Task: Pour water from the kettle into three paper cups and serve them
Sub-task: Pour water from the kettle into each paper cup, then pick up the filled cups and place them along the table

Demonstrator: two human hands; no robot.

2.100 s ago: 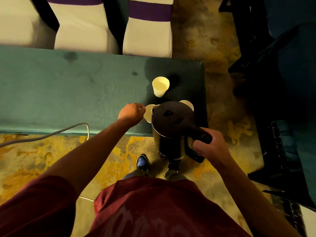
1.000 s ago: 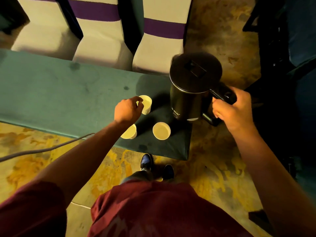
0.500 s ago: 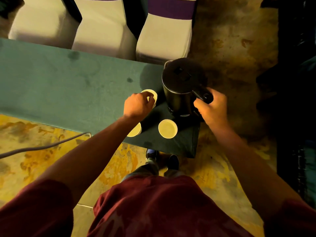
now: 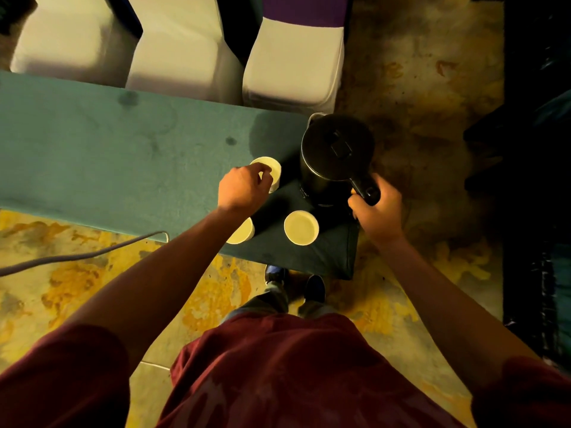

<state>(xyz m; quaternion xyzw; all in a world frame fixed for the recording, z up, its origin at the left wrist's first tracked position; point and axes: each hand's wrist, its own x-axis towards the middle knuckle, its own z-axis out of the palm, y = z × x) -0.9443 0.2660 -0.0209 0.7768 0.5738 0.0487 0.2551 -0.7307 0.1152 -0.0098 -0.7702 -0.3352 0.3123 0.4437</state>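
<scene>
A black kettle (image 4: pixel 335 152) stands upright at the right end of the green table (image 4: pixel 108 156). My right hand (image 4: pixel 378 211) grips its handle. Three paper cups stand left of and in front of the kettle. My left hand (image 4: pixel 242 188) holds the far cup (image 4: pixel 273 169) by its rim and side. A second cup (image 4: pixel 301 227) stands near the table's front edge. The third cup (image 4: pixel 242 234) sits left of it, partly hidden under my left forearm.
Three white covered chairs (image 4: pixel 182 47) with purple bands stand behind the table. A grey cable (image 4: pixel 92 253) hangs off the front edge at the left. Dark furniture (image 4: pixel 537 180) lines the right side. My feet are on the patterned floor below the table's corner.
The kettle came up from the cups near the front edge, moved to the table's right end and was set down. My left hand moved from a front cup to the far cup.
</scene>
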